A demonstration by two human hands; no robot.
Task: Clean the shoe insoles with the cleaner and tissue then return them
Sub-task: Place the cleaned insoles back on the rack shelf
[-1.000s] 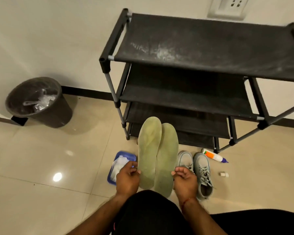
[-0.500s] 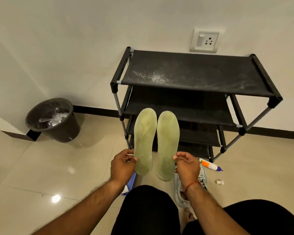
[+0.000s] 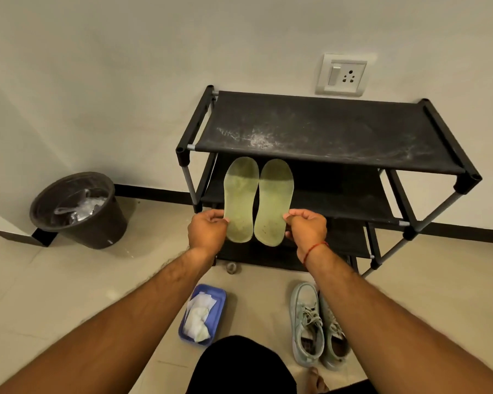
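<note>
We found the left hand [image 3: 208,228] and right hand [image 3: 306,230] each holding one insole up before the shoe rack [image 3: 325,132]. The fingers [image 3: 215,216] of each hand pinched an outer edge near the heel. The left insole [image 3: 241,200] and right insole [image 3: 273,203] stood side by side, toes up and almost touching.

We judged this to be an inspection step. Dark specks showed near the right insole's heel, so more wiping with the tissue [image 3: 198,317] in the blue tray [image 3: 219,308] seemed due. Return to the shoes [image 3: 313,325] on the floor would follow, and either move would call for freeing one hand. The cleaner was not in view.

The tiled floor [image 3: 69,294] was glossy and the rack's top shelf dusty. A lined bin [image 3: 77,211] stood by the wall, and a socket [image 3: 343,75] sat above the rack.
</note>
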